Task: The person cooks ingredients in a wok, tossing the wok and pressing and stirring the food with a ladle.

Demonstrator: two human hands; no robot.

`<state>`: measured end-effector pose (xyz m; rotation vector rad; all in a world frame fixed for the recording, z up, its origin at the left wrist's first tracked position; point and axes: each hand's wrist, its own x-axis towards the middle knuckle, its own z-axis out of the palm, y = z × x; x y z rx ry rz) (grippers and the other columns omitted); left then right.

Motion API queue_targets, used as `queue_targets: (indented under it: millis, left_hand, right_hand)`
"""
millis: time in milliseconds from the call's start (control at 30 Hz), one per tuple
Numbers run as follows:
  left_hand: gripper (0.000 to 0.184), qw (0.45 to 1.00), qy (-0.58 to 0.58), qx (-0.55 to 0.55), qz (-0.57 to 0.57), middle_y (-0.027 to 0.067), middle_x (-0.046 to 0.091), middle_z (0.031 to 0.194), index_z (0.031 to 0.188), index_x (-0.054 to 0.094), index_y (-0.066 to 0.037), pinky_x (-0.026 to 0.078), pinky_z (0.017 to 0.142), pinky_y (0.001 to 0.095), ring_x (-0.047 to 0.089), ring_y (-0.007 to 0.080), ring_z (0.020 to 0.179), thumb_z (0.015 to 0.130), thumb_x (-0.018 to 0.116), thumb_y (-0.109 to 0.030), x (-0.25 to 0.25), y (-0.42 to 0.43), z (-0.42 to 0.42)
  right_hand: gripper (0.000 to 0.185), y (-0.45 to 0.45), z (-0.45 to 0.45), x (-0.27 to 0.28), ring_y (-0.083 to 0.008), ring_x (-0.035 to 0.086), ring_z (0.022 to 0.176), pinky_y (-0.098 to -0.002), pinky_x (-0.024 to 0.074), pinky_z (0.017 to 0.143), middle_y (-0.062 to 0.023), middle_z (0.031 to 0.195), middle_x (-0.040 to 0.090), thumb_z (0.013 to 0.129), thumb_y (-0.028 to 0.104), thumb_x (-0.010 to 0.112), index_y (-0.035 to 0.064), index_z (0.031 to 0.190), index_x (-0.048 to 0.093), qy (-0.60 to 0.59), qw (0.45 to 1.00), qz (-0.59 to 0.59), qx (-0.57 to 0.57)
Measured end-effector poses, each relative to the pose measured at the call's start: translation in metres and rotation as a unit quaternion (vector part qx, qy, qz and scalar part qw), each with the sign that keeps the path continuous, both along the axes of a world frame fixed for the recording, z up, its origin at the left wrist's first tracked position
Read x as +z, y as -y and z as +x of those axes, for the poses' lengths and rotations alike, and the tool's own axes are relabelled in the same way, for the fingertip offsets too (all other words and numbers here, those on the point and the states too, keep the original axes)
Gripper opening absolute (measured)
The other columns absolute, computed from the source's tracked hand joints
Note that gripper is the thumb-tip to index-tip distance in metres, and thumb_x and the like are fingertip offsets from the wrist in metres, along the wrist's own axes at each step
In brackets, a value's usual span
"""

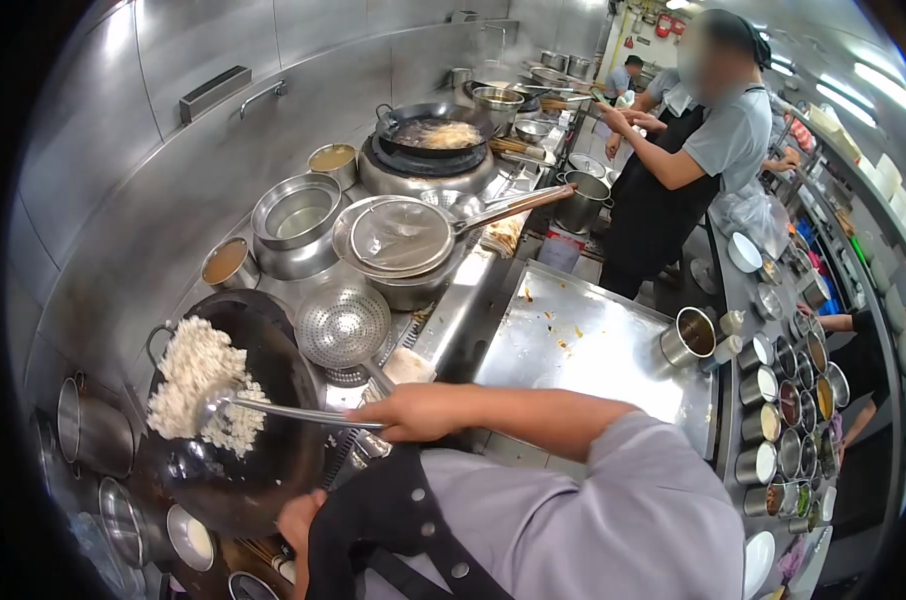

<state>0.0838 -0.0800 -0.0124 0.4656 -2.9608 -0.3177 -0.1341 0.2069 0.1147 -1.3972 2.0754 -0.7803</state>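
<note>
My right hand (413, 412) is closed around the long metal handle of a ladle (303, 411). The ladle's bowl presses into white fried rice (198, 370) heaped in a large dark wok (273, 480). The rice rides up the wok's far left side, and some loose grains stick to the bare metal. Down by my apron, my left hand (299, 520) appears closed on the wok's near rim; my body hides part of it. Beside the wok, a perforated strainer ladle (343, 325) rests on the counter, its handle running under my right forearm.
Behind lie a mesh strainer (403, 236) over a pot, a pot of brown liquid (230, 263) and a second wok (433, 135) with frying food. A steel table (593, 350) stands to the right. A co-worker (683, 150) in a black apron stands beyond it, near several ingredient tins (758, 465).
</note>
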Motion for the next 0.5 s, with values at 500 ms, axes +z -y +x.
queue_targets:
  millis: [500]
  left_hand:
    - [0.04,0.995,-0.096,0.009,0.005,0.0253,0.062,0.071,0.067,0.062,-0.002,0.048,0.065,0.0528,0.062,0.0441,0.071,0.091,0.067,-0.033,0.014,0.006,-0.007]
  right_hand:
    - [0.063,-0.022,0.0,0.02,-0.037,0.071,0.084,-0.0492,0.0533,0.079,-0.0209,0.087,0.07,0.093,0.021,0.063,0.022,0.154,0.047,-0.014,1.0,0.021,-0.013]
